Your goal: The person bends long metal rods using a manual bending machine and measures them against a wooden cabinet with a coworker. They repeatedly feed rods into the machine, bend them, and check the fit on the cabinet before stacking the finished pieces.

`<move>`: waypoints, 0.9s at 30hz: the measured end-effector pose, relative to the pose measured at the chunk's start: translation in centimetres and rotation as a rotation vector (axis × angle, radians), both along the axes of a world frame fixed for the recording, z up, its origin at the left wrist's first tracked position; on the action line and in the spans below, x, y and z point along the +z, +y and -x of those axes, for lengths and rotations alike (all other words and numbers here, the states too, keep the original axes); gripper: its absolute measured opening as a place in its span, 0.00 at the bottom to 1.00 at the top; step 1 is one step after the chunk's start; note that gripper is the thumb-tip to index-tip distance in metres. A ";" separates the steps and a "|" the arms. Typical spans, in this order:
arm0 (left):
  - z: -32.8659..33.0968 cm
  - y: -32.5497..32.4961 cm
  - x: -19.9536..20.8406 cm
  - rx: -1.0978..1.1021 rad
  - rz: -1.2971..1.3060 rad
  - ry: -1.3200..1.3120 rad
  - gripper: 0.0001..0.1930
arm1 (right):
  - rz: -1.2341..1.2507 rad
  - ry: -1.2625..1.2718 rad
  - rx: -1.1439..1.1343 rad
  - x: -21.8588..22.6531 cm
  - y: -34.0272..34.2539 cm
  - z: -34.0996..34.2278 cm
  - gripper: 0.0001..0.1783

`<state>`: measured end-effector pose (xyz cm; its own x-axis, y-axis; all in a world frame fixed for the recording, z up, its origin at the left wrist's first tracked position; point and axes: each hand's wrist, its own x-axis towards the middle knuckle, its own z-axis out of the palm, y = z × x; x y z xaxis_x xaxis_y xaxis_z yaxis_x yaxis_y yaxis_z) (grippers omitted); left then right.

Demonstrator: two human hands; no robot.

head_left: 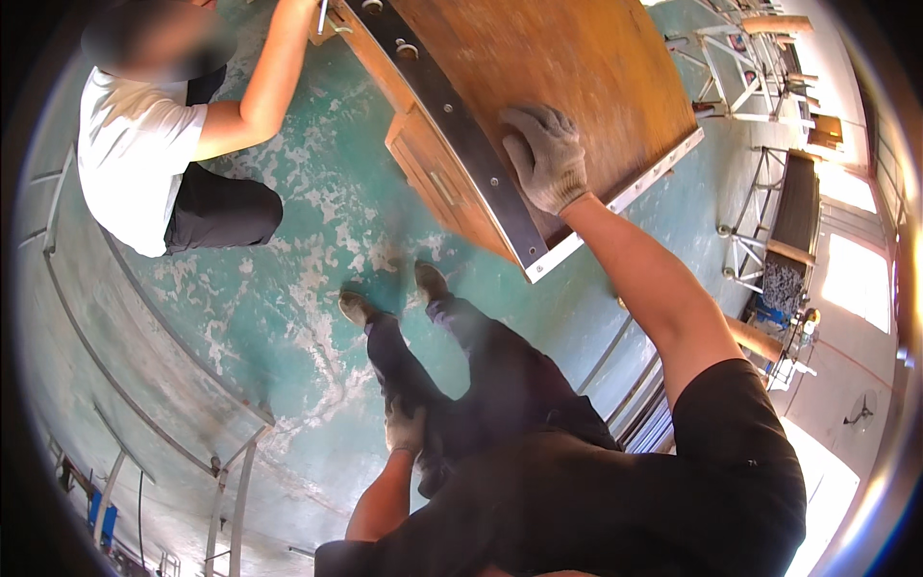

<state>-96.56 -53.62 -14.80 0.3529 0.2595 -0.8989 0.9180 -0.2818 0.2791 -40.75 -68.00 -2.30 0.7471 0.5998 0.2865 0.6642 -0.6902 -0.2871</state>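
My right hand (548, 154) rests palm down on the brown wooden tabletop (596, 58), near its close end. The fingers are loosely bent, the thumb is spread apart, and nothing is gripped. The grey work glove covers the palm and fingers; the likely reason is protection from the surface and its metal edging. The extended arm and flat contact suggest that this hand steadies the tabletop or takes some body weight.

My left hand (405, 428), also gloved, lies against my left leg (389, 361), well apart from the tabletop. This placement probably braces my posture. I cannot tell whether its fingers are closed on the trouser fabric.

The tabletop is in front of me, toward my right. A black edge strip (471, 149) with round fasteners follows its left side; a white end strip (663, 165) caps the close end. Both appear fitted to guard the wood edges. A wooden drawer unit (447, 183) is positioned beneath the black strip.

A co-worker (139, 154) in a white shirt crouches at the left, one forearm raised to the far edge, presumably to reach it at working height. The picture border cuts off that person's hand; its grip cannot be determined.
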 end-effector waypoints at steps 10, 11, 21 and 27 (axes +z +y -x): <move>-3.4 -1.9 0.0 -0.052 -0.096 -0.018 0.41 | -0.006 -0.036 -0.055 -0.9 -0.8 -0.6 0.19; -3.8 -2.1 0.2 -0.033 -0.091 -0.030 0.40 | -0.010 -0.037 -0.049 -0.9 -0.8 -0.7 0.19; -4.6 -1.9 -1.7 -0.078 -0.037 0.048 0.41 | 0.011 -0.044 -0.058 -0.8 -1.1 -0.6 0.19; -4.4 -2.3 -2.9 -0.087 -0.031 0.040 0.39 | -0.019 -0.048 -0.055 -0.8 -1.0 -0.8 0.20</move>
<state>-92.13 -55.90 -17.74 0.3396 0.2574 -0.9047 0.9000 -0.3684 0.2330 -39.90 -68.96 -3.10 0.7641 0.5522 0.3336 0.6386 -0.7209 -0.2693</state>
